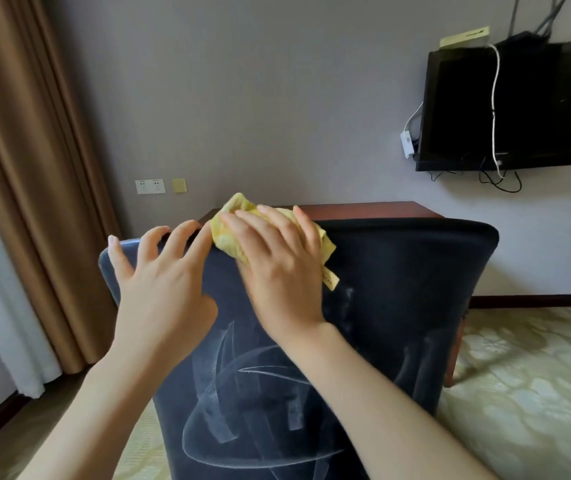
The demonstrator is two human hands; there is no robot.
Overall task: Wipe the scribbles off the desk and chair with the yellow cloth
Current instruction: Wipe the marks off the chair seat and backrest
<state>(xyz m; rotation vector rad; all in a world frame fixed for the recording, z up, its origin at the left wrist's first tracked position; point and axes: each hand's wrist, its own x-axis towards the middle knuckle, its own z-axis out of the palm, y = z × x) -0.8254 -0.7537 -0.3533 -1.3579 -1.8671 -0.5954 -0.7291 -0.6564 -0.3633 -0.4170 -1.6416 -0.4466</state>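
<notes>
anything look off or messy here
White scribbles streak the dark chair back, below where the right hand presses the yellow cloth. Loose cables also dangle round the wall screen.

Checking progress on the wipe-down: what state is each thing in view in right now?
Chair: white scribbles on its lower back
Cloth: bunched, pressed against the chair's top
Right hand: flat on the cloth
Left hand: fingers spread, on the chair's top edge
Television: screen dark
Desk: mostly hidden behind the chair
</notes>
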